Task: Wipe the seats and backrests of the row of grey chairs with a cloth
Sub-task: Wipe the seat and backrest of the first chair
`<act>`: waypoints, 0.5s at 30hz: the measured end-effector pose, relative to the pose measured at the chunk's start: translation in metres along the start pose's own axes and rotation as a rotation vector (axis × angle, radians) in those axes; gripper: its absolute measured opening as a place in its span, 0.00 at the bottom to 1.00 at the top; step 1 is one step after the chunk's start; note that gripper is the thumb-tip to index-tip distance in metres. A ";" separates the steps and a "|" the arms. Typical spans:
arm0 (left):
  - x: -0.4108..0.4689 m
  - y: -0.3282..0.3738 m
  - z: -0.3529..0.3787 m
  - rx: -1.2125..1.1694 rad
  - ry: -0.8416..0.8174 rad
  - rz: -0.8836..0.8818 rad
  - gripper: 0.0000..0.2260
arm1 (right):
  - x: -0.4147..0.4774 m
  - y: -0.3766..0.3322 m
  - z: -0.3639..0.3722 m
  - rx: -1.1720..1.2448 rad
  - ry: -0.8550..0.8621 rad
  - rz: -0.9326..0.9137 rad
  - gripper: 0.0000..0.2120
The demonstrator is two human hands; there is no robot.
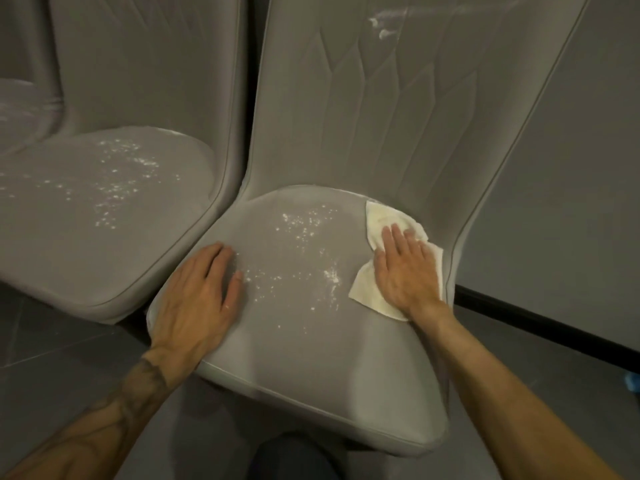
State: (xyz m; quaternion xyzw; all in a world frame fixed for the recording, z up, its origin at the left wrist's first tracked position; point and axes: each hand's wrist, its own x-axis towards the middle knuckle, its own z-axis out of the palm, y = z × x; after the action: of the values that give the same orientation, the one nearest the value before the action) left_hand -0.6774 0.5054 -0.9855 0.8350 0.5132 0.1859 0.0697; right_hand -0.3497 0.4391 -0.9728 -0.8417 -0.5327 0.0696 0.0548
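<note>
Presses a crumpled cream cloth [381, 220] flat onto the right rear of the grey padded chair seat [311, 358] with the right hand [405, 275], fingers [396, 237] straight and close together. Rests the left hand [201, 296] palm-down at the seat's left edge, fingers straight, slightly apart. White powder specks [304, 233] between.

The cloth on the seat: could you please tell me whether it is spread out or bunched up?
Spread out, loosely: the cloth lies flat on the seat, corners showing around the right hand pressing it.

Three grey chairs [301, 358] [86, 237] [17, 109], the leftmost barely in view; one cloth [381, 216]; two hands [197, 292] [405, 268].
</note>
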 end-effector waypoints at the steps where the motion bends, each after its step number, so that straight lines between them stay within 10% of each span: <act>1: 0.000 0.001 -0.001 0.002 -0.001 -0.005 0.32 | 0.002 -0.011 0.002 0.020 0.001 0.014 0.28; 6: -0.001 0.002 -0.001 0.019 0.010 0.004 0.30 | -0.043 -0.035 0.024 0.062 -0.067 -0.361 0.32; 15: 0.001 0.000 0.003 0.064 0.006 -0.040 0.29 | 0.008 -0.019 0.008 0.032 0.009 -0.028 0.29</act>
State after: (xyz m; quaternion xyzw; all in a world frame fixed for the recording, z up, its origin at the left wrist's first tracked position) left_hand -0.6754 0.5062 -0.9879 0.8257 0.5358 0.1706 0.0453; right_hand -0.3644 0.4548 -0.9785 -0.8335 -0.5430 0.0736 0.0714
